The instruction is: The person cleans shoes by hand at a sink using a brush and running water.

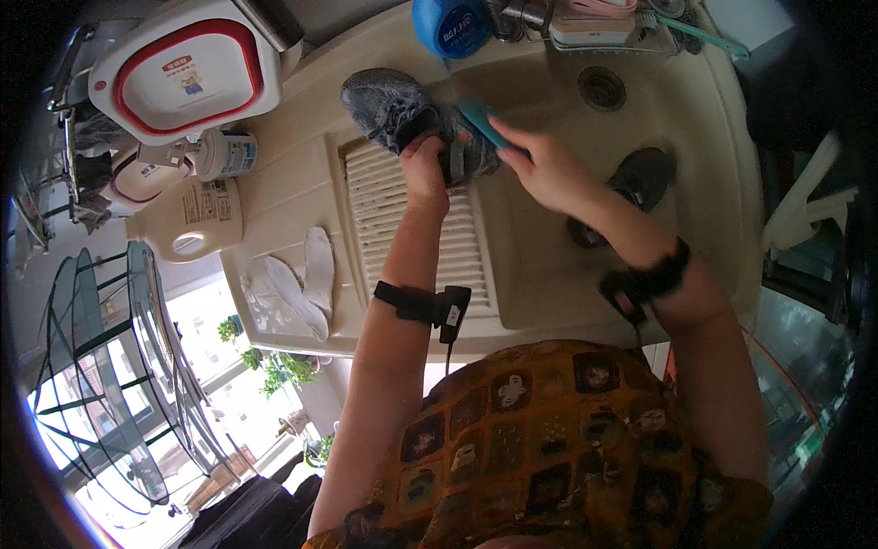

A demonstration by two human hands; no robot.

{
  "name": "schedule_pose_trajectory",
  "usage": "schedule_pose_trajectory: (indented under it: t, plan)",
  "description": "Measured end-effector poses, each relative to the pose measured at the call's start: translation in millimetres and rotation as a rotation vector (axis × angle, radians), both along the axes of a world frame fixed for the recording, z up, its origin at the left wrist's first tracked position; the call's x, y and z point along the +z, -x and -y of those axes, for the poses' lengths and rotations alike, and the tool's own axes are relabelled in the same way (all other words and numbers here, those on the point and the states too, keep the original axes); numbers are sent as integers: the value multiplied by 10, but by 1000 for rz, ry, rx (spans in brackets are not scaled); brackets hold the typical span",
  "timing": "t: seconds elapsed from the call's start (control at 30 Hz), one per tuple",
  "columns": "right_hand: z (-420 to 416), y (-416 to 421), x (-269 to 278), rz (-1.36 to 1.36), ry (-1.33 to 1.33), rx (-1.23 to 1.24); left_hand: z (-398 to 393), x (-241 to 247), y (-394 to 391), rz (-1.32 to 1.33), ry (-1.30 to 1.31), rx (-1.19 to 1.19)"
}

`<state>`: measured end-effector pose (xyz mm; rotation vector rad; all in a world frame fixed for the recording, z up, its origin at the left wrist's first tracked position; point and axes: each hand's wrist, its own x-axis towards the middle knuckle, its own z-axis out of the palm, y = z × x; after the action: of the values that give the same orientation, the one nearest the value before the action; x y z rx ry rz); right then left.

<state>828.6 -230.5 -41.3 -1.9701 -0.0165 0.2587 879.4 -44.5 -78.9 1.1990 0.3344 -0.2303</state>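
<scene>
My left hand (424, 165) grips a grey knit sneaker (384, 103) by its opening. The sneaker's toe points to the upper left, and it is held above the ribbed washboard (411, 213) moulded into the sink. In my right hand (542, 165) is a teal brush (483, 122), blurred, beside the heel side of the sneaker; whether its bristles touch is unclear. A second dark sneaker (645, 175) lies in the basin (542, 288), partly hidden behind my right forearm. Two white insoles (318, 267) lie on the left ledge.
A blue bottle (453, 27) and a wire rack (610, 47) with a soap box stand at the back. The drain (602, 89) is at the basin's far right. Along the left are a cream detergent jug (199, 216), a white tub (226, 154) and a red-rimmed folding basin (188, 75).
</scene>
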Motion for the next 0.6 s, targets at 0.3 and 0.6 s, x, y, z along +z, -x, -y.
schedule_pose_trajectory:
  t: [0.3, 0.6]
  plan:
    - [155, 353, 18, 72, -71, 39, -36, -31, -9, 22, -25, 41]
    - [216, 192, -20, 43, -56, 102, -3, 11, 21, -14, -51, 88]
